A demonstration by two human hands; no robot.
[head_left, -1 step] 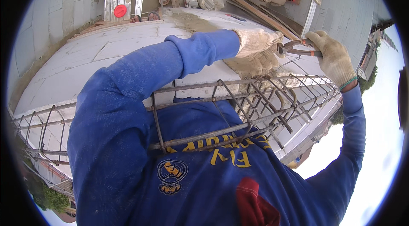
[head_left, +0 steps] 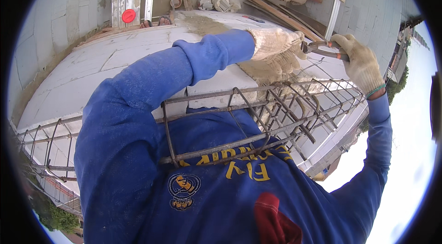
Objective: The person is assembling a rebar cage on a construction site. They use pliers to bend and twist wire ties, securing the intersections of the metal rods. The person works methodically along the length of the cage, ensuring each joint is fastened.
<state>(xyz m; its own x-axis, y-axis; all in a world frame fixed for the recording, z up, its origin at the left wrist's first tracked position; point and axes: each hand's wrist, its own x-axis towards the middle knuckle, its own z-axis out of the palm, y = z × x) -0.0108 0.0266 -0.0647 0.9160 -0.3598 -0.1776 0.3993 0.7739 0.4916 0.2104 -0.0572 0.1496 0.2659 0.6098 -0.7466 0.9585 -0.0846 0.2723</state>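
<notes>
Clenching pliers (head_left: 314, 47), the right hand (head_left: 361, 61) faces the inward-bent left hand (head_left: 278, 47), whose hold is unclear.

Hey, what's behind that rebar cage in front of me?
Through the rebar cage, your blue shirt and white blocks show. Your left arm covers one stretch, so what's behind there can't be seen.

"Anything different above the rebar cage (head_left: 270, 132)?"
"Barely. The pliers (head_left: 309, 48) have tipped, their head slightly farther from the cage."
"And the left hand (head_left: 276, 46)?"
"Its lower fingers have shifted a touch, now showing more separately above the cage."
</notes>
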